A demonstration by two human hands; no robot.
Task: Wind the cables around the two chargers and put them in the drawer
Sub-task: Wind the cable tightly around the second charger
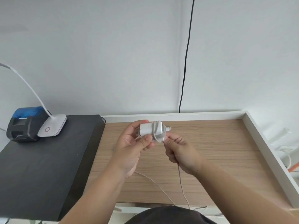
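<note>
A white charger [148, 129] is held up over the wooden desk [218, 143], with my left hand [132, 143] gripping it between fingers and thumb. A few turns of its pale cable [156, 133] wrap around the charger's right half. My right hand [179, 151] pinches the cable just beside the charger's lower right corner. The loose cable [182, 183] hangs from that hand down past the desk's front edge. Only one charger is in view, and no drawer shows.
A black board [40, 167] lies at the left, carrying a blue-and-black small printer [24, 123] and a white lamp base [52, 128]. A black cord [186, 62] runs down the wall. The desk has a white raised rim [267, 143] at the right.
</note>
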